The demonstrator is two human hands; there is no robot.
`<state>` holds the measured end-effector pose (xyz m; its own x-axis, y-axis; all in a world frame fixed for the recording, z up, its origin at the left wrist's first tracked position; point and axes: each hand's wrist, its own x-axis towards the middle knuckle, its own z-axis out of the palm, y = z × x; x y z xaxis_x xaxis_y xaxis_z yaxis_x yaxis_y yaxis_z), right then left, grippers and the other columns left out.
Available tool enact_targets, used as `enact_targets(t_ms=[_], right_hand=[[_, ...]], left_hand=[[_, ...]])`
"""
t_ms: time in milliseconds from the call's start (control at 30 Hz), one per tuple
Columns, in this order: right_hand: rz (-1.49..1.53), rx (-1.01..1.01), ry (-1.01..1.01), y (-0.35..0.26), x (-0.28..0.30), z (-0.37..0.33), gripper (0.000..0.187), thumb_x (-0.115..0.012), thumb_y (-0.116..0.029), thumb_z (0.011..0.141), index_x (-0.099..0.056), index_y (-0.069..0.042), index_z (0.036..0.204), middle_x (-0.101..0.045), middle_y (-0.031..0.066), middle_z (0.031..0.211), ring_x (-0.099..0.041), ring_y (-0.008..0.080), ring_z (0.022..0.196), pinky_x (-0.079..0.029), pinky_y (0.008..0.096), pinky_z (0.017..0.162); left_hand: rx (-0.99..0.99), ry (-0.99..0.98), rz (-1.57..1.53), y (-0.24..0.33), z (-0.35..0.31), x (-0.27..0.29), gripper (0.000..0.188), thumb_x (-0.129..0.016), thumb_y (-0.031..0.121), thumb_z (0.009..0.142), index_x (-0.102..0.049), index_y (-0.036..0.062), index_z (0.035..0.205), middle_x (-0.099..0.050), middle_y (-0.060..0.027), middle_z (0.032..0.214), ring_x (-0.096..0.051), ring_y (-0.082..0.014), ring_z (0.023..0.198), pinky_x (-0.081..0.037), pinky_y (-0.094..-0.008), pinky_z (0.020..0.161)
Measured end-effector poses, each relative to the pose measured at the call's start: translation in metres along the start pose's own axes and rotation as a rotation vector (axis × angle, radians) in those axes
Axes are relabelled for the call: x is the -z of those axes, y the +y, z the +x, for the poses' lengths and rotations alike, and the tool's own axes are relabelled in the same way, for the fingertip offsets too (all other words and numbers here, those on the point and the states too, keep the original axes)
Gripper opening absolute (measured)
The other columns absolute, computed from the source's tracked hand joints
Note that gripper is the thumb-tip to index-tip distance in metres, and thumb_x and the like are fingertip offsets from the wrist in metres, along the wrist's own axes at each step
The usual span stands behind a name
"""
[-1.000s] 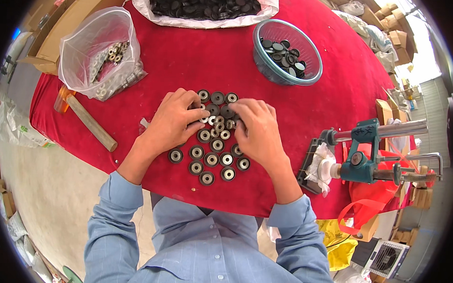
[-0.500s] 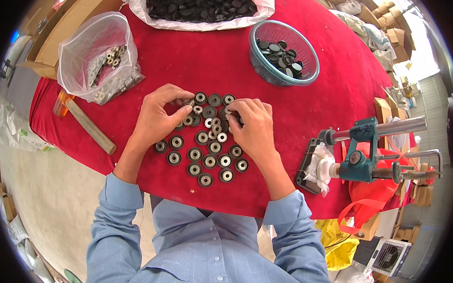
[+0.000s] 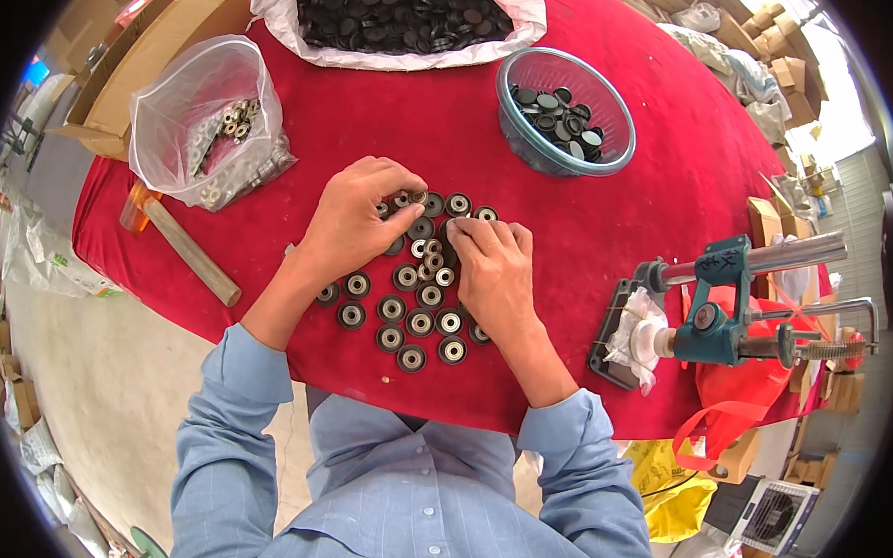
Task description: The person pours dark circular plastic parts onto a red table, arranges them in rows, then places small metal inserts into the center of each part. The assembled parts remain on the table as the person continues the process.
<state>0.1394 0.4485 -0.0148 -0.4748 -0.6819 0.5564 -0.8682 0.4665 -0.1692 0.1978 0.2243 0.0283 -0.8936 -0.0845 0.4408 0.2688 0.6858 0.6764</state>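
My left hand [image 3: 365, 211] pinches a small metal bearing [image 3: 418, 196] between thumb and fingertips, above the far end of a cluster of parts. To its right, my right hand [image 3: 495, 269] curls its fingers down at the cluster's edge; whatever its fingertips grip is hidden under them. Several black round caps with bearings seated in them, such as the nearest cap [image 3: 411, 358], lie on the red cloth. A few loose bearings [image 3: 433, 261] are piled in the middle. Beside the fingers, a black cap [image 3: 420, 228] shows no bearing in it.
A clear bag of bearings [image 3: 205, 120] and a wooden-handled hammer [image 3: 195, 250] lie left. At the back stand a white sack of black caps [image 3: 291, 48] and a blue plastic bowl [image 3: 621, 125] with more caps. A green hand press [image 3: 706, 319] lies right on the red cloth [image 3: 362, 105].
My left hand has moved right relative to the parts, with the bearing between its fingertips. My right hand has shifted slightly nearer to me. The whole view has drifted a little.
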Motion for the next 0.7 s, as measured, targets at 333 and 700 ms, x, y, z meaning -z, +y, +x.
enact_targets(t_ms=[333, 700], right_hand=[[-0.024, 0.001, -0.006, -0.005, 0.003, 0.008, 0.013, -0.068, -0.01, 0.087, -0.077, -0.007, 0.097, -0.068, 0.003, 0.102, -0.066, 0.0217, 0.1, -0.045, 0.0468, 0.099], [-0.04, -0.058, 0.052, -0.012, -0.006, 0.0, 0.012, -0.069, -0.011, 0.087, -0.076, -0.005, 0.095, -0.067, 0.0054, 0.102, -0.066, 0.0244, 0.1, -0.044, 0.0495, 0.105]], left_hand=[[-0.09, -0.054, 0.213, -0.013, 0.003, -0.019, 0.024, -0.085, 0.006, 0.081, -0.079, 0.0045, 0.104, -0.078, -0.0083, 0.101, -0.07, -0.0283, 0.097, -0.055, -0.0409, 0.09], [-0.135, -0.093, 0.273, -0.026, 0.006, -0.029, 0.018, -0.084, 0.008, 0.084, -0.082, 0.006, 0.102, -0.078, -0.0061, 0.107, -0.07, -0.0261, 0.104, -0.052, -0.0406, 0.094]])
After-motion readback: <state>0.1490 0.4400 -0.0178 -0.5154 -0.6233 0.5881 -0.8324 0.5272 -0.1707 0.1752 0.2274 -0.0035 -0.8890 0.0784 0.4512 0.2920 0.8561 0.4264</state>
